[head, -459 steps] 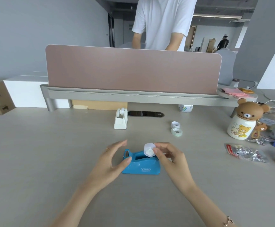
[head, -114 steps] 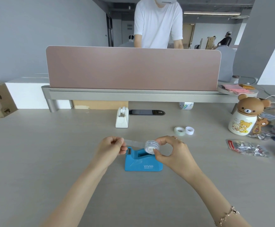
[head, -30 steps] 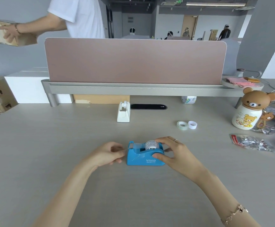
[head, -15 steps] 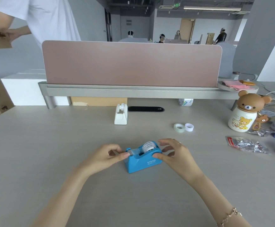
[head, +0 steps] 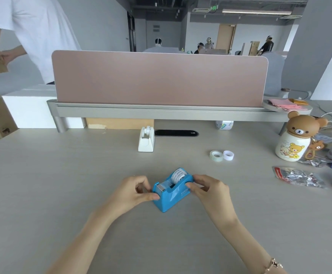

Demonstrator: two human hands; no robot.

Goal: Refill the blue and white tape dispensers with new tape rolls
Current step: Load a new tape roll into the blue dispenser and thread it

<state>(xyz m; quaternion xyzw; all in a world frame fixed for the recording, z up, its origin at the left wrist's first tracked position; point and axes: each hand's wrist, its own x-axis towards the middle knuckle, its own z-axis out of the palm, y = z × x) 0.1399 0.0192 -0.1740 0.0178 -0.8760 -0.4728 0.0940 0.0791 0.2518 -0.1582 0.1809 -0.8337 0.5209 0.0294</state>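
A small blue plastic tape dispenser (head: 171, 192) sits on the pale grey wood-grain desk (head: 62, 184) just below the centre of the frame, turned at an angle so its metal cutter end points to the lower left. A roll of clear tape with a printed white core (head: 178, 175) rests in its cradle, and a strip runs from the roll down to the cutter. The left hand (head: 133, 191) is at the cutter end, fingers curled in, with the thumb tip pressed against the dispenser's side; whether it pinches the tape end cannot be told. The right hand (head: 208, 191) clasps the rear end of the dispenser between thumb and fingers. Above centre, near the far edge of the desk, a white plastic tape dispenser (head: 146, 139) stands upright, well apart from the blue one. To the right of centre lie a clear tape roll (head: 216, 155) and a small white ring-shaped core (head: 228, 155), touching or nearly so. At the right edge stands a white jar with a brown bear-head lid (head: 294, 141).
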